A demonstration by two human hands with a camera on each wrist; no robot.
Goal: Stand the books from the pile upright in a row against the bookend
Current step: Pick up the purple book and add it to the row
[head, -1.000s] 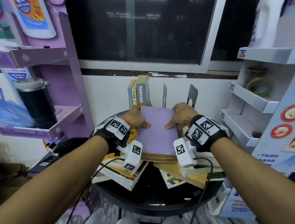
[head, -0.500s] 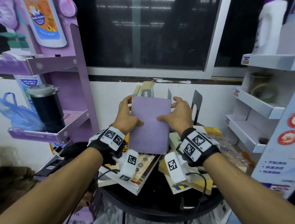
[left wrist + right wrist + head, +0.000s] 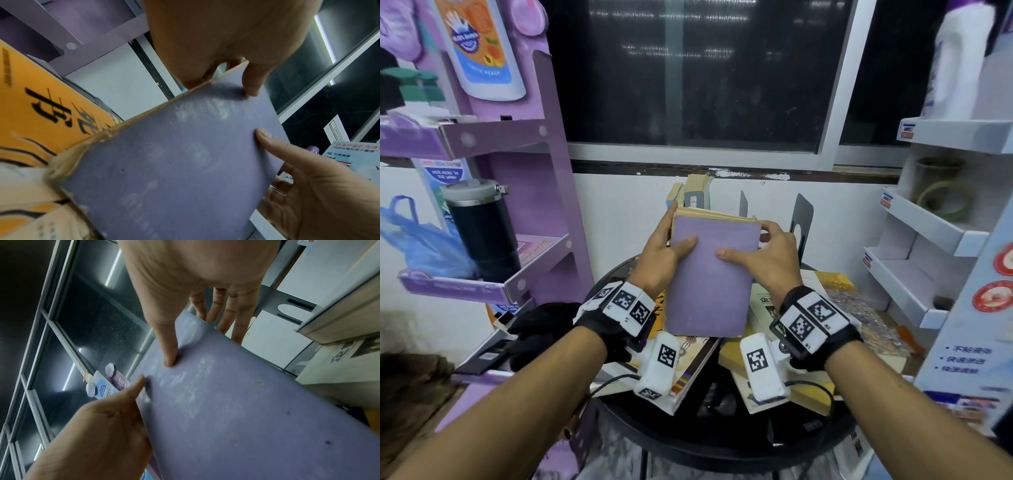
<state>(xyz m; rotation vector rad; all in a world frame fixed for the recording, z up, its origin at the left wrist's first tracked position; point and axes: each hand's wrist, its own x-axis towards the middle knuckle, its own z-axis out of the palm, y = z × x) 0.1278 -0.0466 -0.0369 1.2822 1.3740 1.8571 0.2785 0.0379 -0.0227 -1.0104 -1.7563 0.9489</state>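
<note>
Purple-covered book (image 3: pixel 710 274) held in both hands above the pile, tilted toward upright, yellowed page edges facing up and away. Left hand (image 3: pixel 661 255): thumb pressed flat on the front cover, fingers wrapped behind the book's left edge, so its grip is grasping the book. Right hand (image 3: pixel 768 260): thumb on the cover, fingers curled around the right edge near the top corner; this grip is likewise grasping the book. Left wrist view confirms both thumbs on the scuffed cover (image 3: pixel 185 162); right wrist view shows the right fingers (image 3: pixel 230 313) reaching behind the far edge.

Lower edge of the book sits just over the pile of books (image 3: pixel 688 363), which lies flat and fanned across the round black worktop (image 3: pixel 722 442). Cannot tell whether that edge touches the pile. An orange-covered book (image 3: pixel 41 105) lies just beside the held book on its left.

Behind the held book: a few books already standing upright (image 3: pixel 693 195) near the wall. To their right, a thin metal bookend (image 3: pixel 743 205) seen edge-on, and a second dark bookend (image 3: pixel 801 219) with a cut-out further right, just behind the right hand.

Surroundings: purple display shelf (image 3: pixel 517 171) at left holding a black tumbler (image 3: pixel 482 233) and a blue plastic bag (image 3: pixel 417 240); white display shelf (image 3: pixel 928 233) at right; dark window (image 3: pixel 688 68) above.
</note>
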